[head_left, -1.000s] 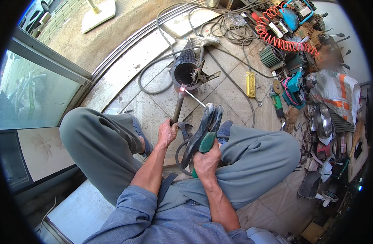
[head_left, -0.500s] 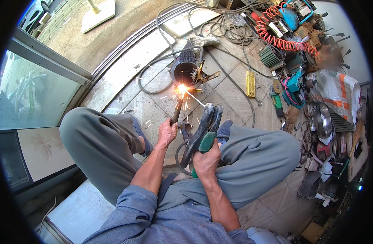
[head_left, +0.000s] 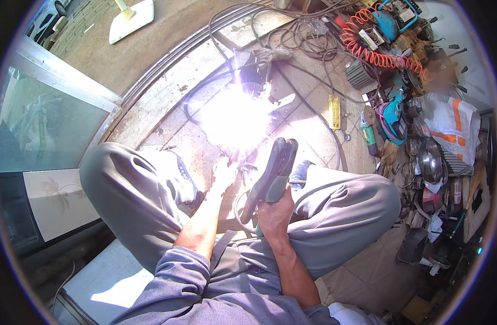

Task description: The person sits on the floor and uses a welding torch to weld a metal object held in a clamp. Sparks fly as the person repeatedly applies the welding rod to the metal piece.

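Note:
A blinding white welding arc (head_left: 235,116) flares over the dark cylindrical metal housing (head_left: 254,76), hiding most of it and the electrode. My left hand (head_left: 222,174), washed out by glare, grips the lower end of a metal bar that runs up into the light. My right hand (head_left: 275,211) is closed round the green and black electrode holder (head_left: 273,162), its jaws just below the glare and its cable looping down beside it.
Black cables (head_left: 294,38), a yellow power strip (head_left: 333,111) and a grinder (head_left: 369,135) lie on the tiles. Machines with a red coiled hose (head_left: 357,49) and a white sack (head_left: 449,130) crowd the right. A glass-paned frame (head_left: 50,124) stands left, beside an outdoor strip.
The small glow at the bar's tip has grown through a sparking orange flare into a large white arc lighting up the scene. My hands hold nearly the same positions.

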Demonstrator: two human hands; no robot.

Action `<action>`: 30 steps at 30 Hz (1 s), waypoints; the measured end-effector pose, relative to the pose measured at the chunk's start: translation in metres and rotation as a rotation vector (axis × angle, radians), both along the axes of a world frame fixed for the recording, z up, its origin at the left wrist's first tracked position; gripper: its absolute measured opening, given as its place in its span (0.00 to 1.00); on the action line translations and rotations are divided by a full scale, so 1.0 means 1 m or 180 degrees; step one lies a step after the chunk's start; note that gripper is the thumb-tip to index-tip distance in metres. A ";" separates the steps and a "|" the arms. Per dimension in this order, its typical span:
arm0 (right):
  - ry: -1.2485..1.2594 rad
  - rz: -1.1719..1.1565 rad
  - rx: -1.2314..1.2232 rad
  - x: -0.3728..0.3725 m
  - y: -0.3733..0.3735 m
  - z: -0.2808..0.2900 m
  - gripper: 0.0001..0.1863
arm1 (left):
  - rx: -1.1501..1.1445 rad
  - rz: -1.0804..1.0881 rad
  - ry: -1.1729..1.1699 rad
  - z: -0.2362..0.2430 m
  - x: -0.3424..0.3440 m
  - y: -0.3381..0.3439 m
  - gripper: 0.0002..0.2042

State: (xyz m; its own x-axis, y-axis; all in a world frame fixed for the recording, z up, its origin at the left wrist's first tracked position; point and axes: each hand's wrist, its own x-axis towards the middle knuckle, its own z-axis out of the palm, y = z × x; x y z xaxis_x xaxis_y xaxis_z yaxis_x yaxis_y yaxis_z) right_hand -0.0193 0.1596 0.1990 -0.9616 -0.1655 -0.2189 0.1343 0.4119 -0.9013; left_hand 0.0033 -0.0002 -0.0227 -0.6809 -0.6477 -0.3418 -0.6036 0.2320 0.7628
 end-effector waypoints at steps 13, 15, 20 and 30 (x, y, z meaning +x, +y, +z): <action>0.0499 -0.0059 -0.0251 0.000 -0.001 -0.010 0.12 | 0.0171 -0.0055 0.0227 0.029 0.004 0.000 0.10; 0.0429 -0.0059 -0.0256 0.000 -0.001 -0.006 0.12 | 0.0110 -0.0097 0.0184 0.024 0.003 -0.001 0.11; 0.0561 -0.0082 -0.0098 -0.001 -0.002 -0.007 0.12 | 0.0122 -0.0124 0.0093 0.039 0.000 0.001 0.11; 0.0508 -0.0102 -0.0095 -0.001 -0.003 -0.005 0.12 | -0.0032 -0.0167 0.0211 0.037 0.003 0.002 0.09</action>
State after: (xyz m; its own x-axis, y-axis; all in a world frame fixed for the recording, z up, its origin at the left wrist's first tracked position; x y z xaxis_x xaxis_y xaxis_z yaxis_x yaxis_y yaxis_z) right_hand -0.0200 0.1567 0.1939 -0.9886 -0.1385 -0.0585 0.0011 0.3824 -0.9240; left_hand 0.0059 0.0017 0.0146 -0.7349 -0.6138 -0.2884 -0.5386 0.2699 0.7982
